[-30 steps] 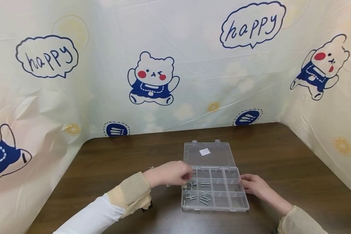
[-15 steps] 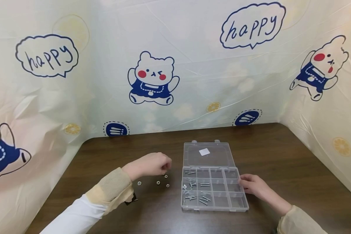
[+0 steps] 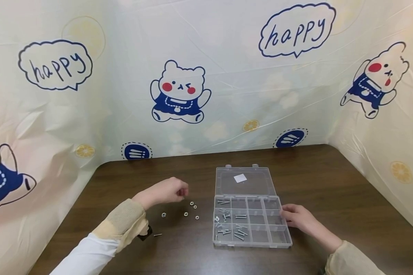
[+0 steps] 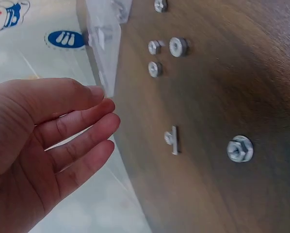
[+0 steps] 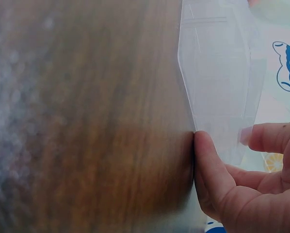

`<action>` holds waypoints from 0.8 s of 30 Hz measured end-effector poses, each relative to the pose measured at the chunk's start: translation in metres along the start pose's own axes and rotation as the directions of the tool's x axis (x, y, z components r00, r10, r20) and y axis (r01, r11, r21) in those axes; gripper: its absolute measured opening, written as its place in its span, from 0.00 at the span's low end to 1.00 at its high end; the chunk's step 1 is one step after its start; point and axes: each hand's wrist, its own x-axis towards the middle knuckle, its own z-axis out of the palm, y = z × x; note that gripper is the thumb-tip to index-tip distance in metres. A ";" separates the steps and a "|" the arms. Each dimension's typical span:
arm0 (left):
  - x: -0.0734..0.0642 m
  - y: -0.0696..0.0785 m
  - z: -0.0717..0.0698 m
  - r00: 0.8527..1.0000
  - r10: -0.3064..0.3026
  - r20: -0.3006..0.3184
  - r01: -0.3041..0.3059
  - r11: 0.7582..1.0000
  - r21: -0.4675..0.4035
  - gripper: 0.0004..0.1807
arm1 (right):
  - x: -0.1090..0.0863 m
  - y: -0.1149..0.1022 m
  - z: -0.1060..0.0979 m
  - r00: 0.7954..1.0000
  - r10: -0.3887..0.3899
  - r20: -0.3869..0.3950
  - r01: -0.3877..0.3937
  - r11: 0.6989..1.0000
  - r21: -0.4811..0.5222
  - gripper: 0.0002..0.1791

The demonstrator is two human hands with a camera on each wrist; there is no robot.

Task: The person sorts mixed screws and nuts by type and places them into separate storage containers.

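Note:
My left hand (image 3: pixel 165 191) hovers left of the box, with loosely bent fingers and nothing between them in the left wrist view. Beneath and near it lie several loose metal nuts (image 3: pixel 186 214), among them a flanged nut (image 4: pixel 240 149). A small T-shaped metal piece (image 4: pixel 174 141) lies close by, hidden behind the hand in the head view. My right hand (image 3: pixel 296 217) pinches the right side wall of the clear plastic compartment box (image 5: pixel 217 73), thumb and fingers on either side. Screws (image 3: pixel 241 216) lie in its left compartments. A shiny nut (image 3: pixel 217 219) sits in the middle-left compartment.
The box's clear lid (image 3: pixel 246 187) lies folded back behind it, bearing a white label (image 3: pixel 240 178). A single screw (image 3: pixel 157 235) lies near the left cuff on the brown wooden table (image 3: pixel 316 172). A printed sheet (image 3: pixel 227 76) surrounds the table's back and sides.
My left hand has moved from over the box's left compartments leftward to beyond the loose nuts, uncovering them. The right hand stays at the box's side.

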 end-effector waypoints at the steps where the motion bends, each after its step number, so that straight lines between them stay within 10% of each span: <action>1: -0.001 -0.002 0.002 1.000 0.001 -0.005 -0.001 1.000 -0.004 0.04 | 0.000 0.000 0.000 1.000 0.001 -0.001 -0.001 1.000 0.001 0.22; 24: 0.006 -0.030 0.025 0.984 -0.167 0.063 0.165 0.985 0.049 0.09 | 0.000 0.000 0.000 1.000 0.007 -0.014 -0.008 1.000 -0.006 0.21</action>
